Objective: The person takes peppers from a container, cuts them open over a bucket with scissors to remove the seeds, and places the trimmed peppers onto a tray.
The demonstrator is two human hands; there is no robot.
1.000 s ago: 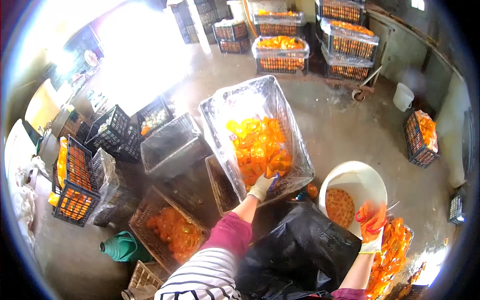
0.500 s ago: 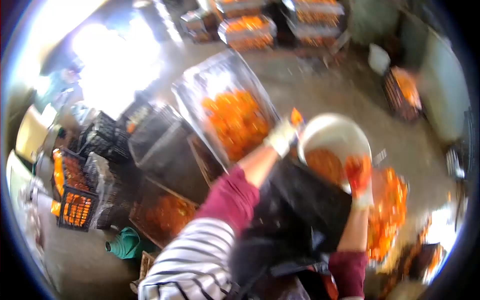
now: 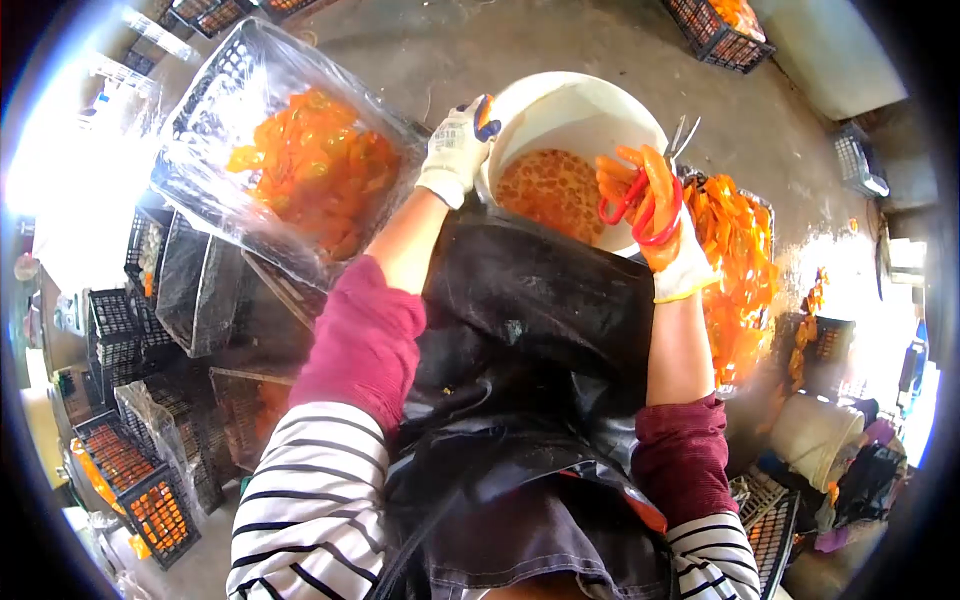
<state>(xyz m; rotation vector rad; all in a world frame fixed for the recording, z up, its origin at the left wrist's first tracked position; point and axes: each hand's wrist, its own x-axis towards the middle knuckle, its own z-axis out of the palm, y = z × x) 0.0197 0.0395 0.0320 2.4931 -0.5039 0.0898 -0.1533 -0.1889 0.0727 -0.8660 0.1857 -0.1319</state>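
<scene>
My left hand point(image 3: 460, 143), in a white glove with dark blue fingertips, is at the left rim of a white bucket point(image 3: 640, 115), its fingers curled around a small orange piece. Orange round pieces point(image 3: 552, 192) lie in the bucket. Over the bucket's right side is my right hand point(image 3: 650, 210), in an orange and white glove, with red-handled scissors point(image 3: 683, 145) hooked on it, blades pointing up. Left of my left hand, a plastic-lined crate point(image 3: 190, 130) holds orange pieces point(image 3: 315, 165). Right of my right hand lies a heap of glossy orange pieces point(image 3: 730, 280).
A black apron point(image 3: 530, 320) covers my lap below the bucket. Dark crates point(image 3: 130, 470) stand at the lower left, and a crate point(image 3: 725, 45) stands at the upper right. Another white bucket point(image 3: 815, 435) lies at the right near dark cloths.
The view has swung down and right. My left hand has moved from the lined crate to the bucket's left rim. My right hand remains by the bucket with the scissors.
</scene>
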